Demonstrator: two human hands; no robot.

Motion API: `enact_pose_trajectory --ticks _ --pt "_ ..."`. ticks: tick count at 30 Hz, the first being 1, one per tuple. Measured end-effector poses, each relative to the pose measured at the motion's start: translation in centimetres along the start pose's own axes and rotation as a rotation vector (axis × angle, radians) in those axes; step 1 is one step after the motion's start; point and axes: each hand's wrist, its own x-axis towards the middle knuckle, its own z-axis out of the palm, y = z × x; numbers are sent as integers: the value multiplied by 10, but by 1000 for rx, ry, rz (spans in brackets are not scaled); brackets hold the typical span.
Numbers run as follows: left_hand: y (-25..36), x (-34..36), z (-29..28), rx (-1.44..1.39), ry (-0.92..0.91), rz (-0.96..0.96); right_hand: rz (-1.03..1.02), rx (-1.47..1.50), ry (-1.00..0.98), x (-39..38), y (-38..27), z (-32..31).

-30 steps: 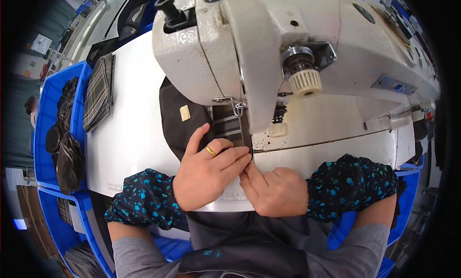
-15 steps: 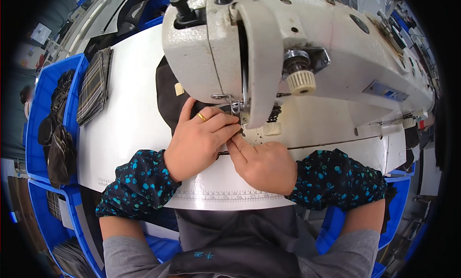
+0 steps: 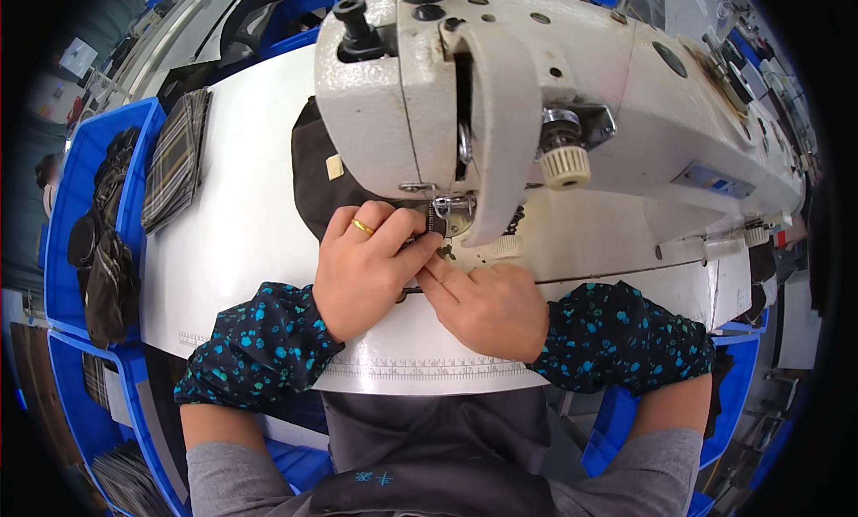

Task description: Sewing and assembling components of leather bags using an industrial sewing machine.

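Observation:
A dark brown fabric piece (image 3: 313, 182) with a small cream tag (image 3: 334, 167) lies partly under the head of a white sewing machine (image 3: 384, 115). My left hand (image 3: 366, 271), a gold ring on one finger, is closed with bent fingers on the fabric's near edge. A toothed strip like a zipper (image 3: 433, 218) shows between its fingertips and the presser foot (image 3: 454, 204). From the right, my right hand (image 3: 487, 307) pinches the same edge, its fingertips against the left thumb. The fingers hide the edge itself.
Folded plaid fabric (image 3: 177, 159) lies at the table's left side. Blue bins (image 3: 58, 240) with dark cloth pieces stand beyond it, and another blue bin (image 3: 737, 410) is at the right. A printed ruler (image 3: 429, 371) runs along the white table's front edge.
My left fingers have drawn in and curled; the forefinger no longer stretches over the fabric. More of the toothed strip shows. The machine appears slightly further right as the view shifted.

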Motion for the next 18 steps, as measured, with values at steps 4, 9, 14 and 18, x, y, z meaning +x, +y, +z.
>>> enact_pose_trajectory --ticks 4,9,14,18 --pt "3 0 -1 6 -29 -20 21 40 -33 1 -1 -1" --pt "3 2 -9 -18 -111 -47 31 91 -37 2 -1 -2" --pt "4 1 -11 -83 -176 -70 38 110 -55 2 0 -3" --pt "6 0 -8 -75 -182 -70 17 111 -57 3 2 -2"
